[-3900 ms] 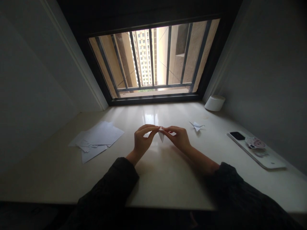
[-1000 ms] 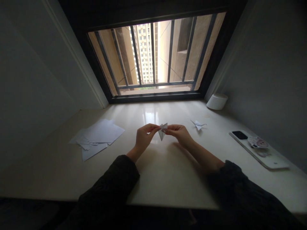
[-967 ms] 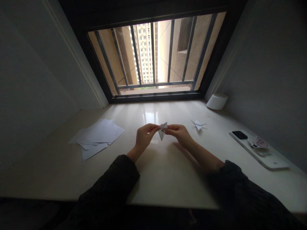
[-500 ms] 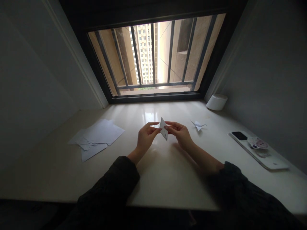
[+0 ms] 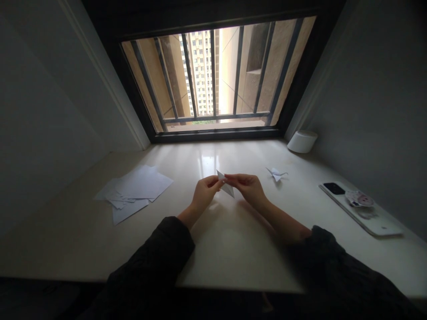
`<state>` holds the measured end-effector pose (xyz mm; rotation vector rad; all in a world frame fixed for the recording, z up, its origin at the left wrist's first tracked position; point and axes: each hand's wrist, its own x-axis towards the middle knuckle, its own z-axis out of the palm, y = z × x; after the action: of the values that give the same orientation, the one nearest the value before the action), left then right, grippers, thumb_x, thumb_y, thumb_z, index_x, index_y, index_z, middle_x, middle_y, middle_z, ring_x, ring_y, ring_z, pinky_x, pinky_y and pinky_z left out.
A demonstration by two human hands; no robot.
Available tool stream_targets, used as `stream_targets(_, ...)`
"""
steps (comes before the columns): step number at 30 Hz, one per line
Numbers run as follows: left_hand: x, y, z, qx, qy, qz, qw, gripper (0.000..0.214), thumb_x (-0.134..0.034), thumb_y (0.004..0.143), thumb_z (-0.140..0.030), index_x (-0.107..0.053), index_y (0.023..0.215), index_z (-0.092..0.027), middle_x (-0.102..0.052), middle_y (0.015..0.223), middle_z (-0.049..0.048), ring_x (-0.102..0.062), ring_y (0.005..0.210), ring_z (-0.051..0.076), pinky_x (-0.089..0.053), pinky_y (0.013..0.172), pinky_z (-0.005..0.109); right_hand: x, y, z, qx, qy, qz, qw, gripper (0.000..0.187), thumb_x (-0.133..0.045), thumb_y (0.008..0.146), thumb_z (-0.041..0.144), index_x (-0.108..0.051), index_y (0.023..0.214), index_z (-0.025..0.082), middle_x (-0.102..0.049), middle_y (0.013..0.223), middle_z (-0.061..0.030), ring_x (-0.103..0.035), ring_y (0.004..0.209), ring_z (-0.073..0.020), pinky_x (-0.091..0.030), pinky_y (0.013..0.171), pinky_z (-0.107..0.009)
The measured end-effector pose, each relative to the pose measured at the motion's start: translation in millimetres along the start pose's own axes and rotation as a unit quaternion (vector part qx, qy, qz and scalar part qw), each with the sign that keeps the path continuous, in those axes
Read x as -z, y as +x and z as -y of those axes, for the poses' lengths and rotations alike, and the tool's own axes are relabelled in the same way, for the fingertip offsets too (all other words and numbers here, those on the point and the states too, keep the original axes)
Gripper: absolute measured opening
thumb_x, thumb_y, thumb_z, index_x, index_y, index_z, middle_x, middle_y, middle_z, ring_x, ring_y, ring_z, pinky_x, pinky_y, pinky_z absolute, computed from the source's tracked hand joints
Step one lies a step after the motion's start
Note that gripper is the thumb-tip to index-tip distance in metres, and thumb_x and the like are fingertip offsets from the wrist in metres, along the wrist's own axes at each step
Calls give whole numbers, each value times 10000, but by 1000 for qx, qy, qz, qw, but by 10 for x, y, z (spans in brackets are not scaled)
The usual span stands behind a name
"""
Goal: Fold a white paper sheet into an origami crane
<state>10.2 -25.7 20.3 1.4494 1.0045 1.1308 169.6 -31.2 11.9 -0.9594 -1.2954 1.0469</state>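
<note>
Between my two hands is a small piece of folded white paper (image 5: 228, 190), a narrow pointed diamond tilted with its top toward the left. My left hand (image 5: 206, 192) pinches it from the left with thumb and fingers. From the right, the thumb and fingers of my right hand (image 5: 248, 186) grip it near its middle, the fingertips of both hands almost meeting. The fingers cover the paper's centre, so its inner folds are hidden. A finished white paper crane (image 5: 276, 174) rests on the surface to the right of my right hand.
Loose white paper sheets (image 5: 136, 189) lie overlapping on the white countertop (image 5: 213, 262) at the left. On the right are a phone (image 5: 376, 222) with a cartoon grip and a white cylindrical object (image 5: 302, 142) by the wall. A barred window (image 5: 213, 135) stands behind.
The folded paper has turned, its top tip swinging to the left and its bottom tip slightly right. My fingers have closed in over its middle. The crane, sheets and phone stay put.
</note>
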Motion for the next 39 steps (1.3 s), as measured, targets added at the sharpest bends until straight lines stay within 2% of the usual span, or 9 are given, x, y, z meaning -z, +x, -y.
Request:
stream_targets(2,1,-5,1,16,1,-3,1000,312,-651,717,-451,-714,812,-160,-677,765,40,-594,714,158,-488,646,278,-1,-5,-4,15,-29,8,999,282,-727,661,406,-741,883,232,-738,872,-52,-674,853,-269,-521,790,-413)
stream_targets(7,-1,-15,-18,48,0,-18,999,329,-663,701,-463,-731,794,-154,-676,719,40,-574,677,147,-464,624,262,-2,-13,28,29,-62,29,997,277,-701,689,413,-737,886,222,-737,845,-52,-674,811,-245,-520,734,-364)
stream_targets(12,-9,-16,-55,55,-22,-44,997,316,-677,689,-456,-738,816,-173,-691,739,48,-584,681,157,-444,596,255,-12,-16,63,9,-51,24,998,413,-711,682,421,-680,1031,202,-705,711,-27,-641,665,-179,-496,642,-302)
stream_targets(14,-7,-15,-65,54,-34,-54,997,312,-672,691,-456,-739,821,-180,-701,760,53,-597,701,166,-443,605,262,-7,-10,50,-18,-48,25,998,414,-707,672,455,-691,992,194,-704,719,-32,-627,648,-169,-480,611,-287)
stream_targets(16,-2,-12,-70,51,-39,-63,996,306,-674,689,-450,-740,822,-183,-710,793,59,-609,734,176,-443,631,271,3,-3,25,-43,-61,47,996,366,-675,685,499,-722,855,178,-699,699,-35,-609,626,-160,-459,586,-273)
stream_targets(20,5,-5,-63,62,-45,-66,995,301,-675,687,-439,-740,851,-194,-718,828,59,-618,767,181,-435,667,283,17,4,-12,-56,-85,84,991,394,-623,710,545,-714,658,165,-659,586,-22,-553,550,-134,-420,545,-256)
stream_targets(25,-2,-1,-34,88,-82,-72,990,308,-678,683,-433,-738,864,-191,-715,841,62,-614,745,174,-423,639,269,3,-8,14,-48,-83,85,992,372,-647,692,536,-706,643,172,-658,580,-17,-532,517,-128,-392,528,-254)
stream_targets(31,-14,-9,-40,61,-62,-81,993,315,-672,689,-439,-735,885,-201,-715,861,55,-608,776,177,-422,676,280,-29,-40,42,-70,-82,108,988,386,-600,748,529,-727,686,170,-699,639,-49,-597,586,-152,-417,576,-258)
stream_targets(39,-19,-21,-52,93,-128,-97,983,399,-686,668,-467,-729,924,-165,-704,863,83,-601,754,176,-410,673,286,-45,-38,52,-71,-83,126,986,352,-641,722,509,-745,727,172,-704,631,-55,-604,577,-156,-437,585,-264)
